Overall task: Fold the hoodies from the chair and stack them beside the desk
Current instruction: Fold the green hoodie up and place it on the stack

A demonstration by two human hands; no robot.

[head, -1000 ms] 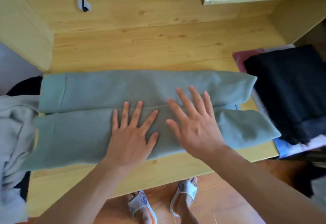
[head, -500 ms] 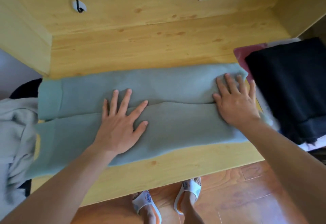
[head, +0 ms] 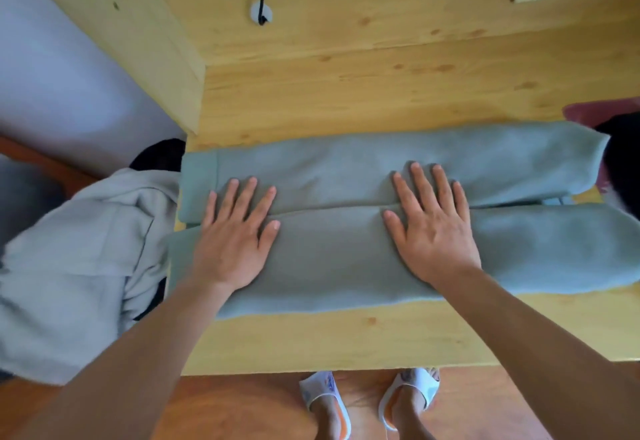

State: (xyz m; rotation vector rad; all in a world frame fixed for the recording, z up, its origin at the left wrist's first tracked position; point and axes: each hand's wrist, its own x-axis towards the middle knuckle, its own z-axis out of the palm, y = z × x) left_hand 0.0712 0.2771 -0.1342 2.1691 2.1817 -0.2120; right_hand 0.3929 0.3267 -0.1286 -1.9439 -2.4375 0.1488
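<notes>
The desk [head: 381,100] carries the green hoodie [head: 346,259], which lies along the front edge as a long band of two lengthwise panels meeting at a centre seam. Its left end reaches the desk's left edge; its right end overhangs the right edge.

The grey hoodie [head: 76,266] lies unfolded off the left edge of the desk, probably on the chair. A dark garment [head: 620,159] shows just past the right edge, near the green hoodie's far right end.

The left hand [head: 235,242] lies flat, fingers straight and spread, pressing the band near its left end, fingertips across the seam. The right hand [head: 433,228] lies flat in the same way right of centre, fingertips also over the seam. Neither hand grips cloth.

Handling, as judged: the fleece is soft, thick and light, with no stiffness; it will sag where unsupported and spring open unless pressed. Surface friction appears high, so slipping is unlikely. For the crosswise fold, take hold at one end, pinching both panels together.

Compared with half a second earlier, the right hand has moved from the band's right end to a point right of centre, and the left hand has shifted toward the left end.
</notes>
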